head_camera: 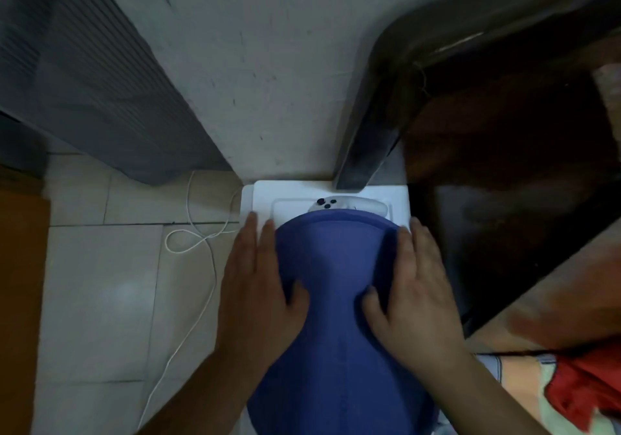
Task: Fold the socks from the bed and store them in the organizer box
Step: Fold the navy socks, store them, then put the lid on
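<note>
A blue rounded container (331,300) with a raised rim fills the lower middle of the head view. My left hand (258,286) lies flat against its left side with the fingers straight and the thumb on its front. On its right side my right hand (411,286) presses the same way. No socks show. The blue container hides what is below it.
A white box (263,196) holding a white controller (327,203) sits on the tiled floor against the wall. A white cable (201,233) loops to its left. A dark bed frame (366,152) and bedding with red cloth (588,384) are on the right, and a grey ribbed panel (84,74) stands at the left.
</note>
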`<state>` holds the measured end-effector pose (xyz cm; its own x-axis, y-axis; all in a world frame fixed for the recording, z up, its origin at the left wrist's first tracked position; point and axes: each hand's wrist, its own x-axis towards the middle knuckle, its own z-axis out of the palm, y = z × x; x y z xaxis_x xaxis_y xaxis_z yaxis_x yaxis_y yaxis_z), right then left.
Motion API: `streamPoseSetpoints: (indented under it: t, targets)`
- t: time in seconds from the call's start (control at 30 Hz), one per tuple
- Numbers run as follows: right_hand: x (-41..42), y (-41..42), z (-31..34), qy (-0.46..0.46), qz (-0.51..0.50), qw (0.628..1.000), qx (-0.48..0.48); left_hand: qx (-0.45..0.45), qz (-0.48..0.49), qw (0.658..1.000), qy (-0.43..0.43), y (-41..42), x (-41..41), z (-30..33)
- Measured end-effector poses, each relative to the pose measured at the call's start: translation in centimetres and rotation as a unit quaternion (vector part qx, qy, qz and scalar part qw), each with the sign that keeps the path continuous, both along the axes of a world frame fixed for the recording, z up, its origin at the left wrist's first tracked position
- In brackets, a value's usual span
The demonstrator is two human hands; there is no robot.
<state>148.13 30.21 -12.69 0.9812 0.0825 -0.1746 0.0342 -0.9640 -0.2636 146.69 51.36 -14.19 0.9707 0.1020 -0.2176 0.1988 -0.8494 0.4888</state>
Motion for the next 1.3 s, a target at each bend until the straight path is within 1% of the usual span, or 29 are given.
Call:
streamPoseSetpoints:
  t: [0.1,0.2,0.27,0.47,0.67,0.77,0.87,0.97,1.0,1.13,1.3]
  targets:
    - [3.7,1.4,0.1,0.027,0.029,0.999,0.018,0.064,-0.117,0.991,-0.003,-0.8,3.7,0.1]
    - [4.7,1.8,-0.8,0.061,0.039,0.997,-0.029,0.111,-0.160,0.980,0.034,-1.4,5.1,-0.4]
    - [4.3,2.0,-1.3,0.057,0.037,0.996,-0.059,0.131,-0.165,0.976,0.049,-1.6,4.6,-1.0]
    - [3.6,2.3,-2.7,0.018,0.021,0.997,-0.074,0.166,-0.161,0.972,0.035,-1.8,4.0,-2.0]
    - [3.7,2.4,-3.1,0.022,0.025,0.995,-0.097,0.192,-0.161,0.968,0.029,-2.0,4.0,-2.3]
    - [3.7,2.4,-3.4,0.017,0.025,0.994,-0.101,0.191,-0.162,0.968,0.023,-2.1,4.1,-2.3]
    - [3.8,2.2,-3.2,0.011,0.029,0.995,-0.097,0.183,-0.170,0.968,-0.002,-1.8,4.1,-1.6]
    - [3.8,2.3,-2.7,0.013,0.035,0.994,-0.101,0.177,-0.151,0.972,-0.018,-1.1,1.5,-0.5]
    - [3.7,2.4,-2.7,0.013,0.034,0.994,-0.101,0.175,-0.163,0.971,-0.025,-1.1,-0.3,-0.3]
    - [3.5,2.1,-2.8,0.014,0.031,0.997,-0.076,0.152,-0.268,0.951,-0.029,-2.0,-8.0,-0.6]
    - [2.2,1.2,-2.7,-0.005,0.047,0.998,-0.050,0.200,-0.281,0.938,-0.036,-2.0,-9.5,-2.3]
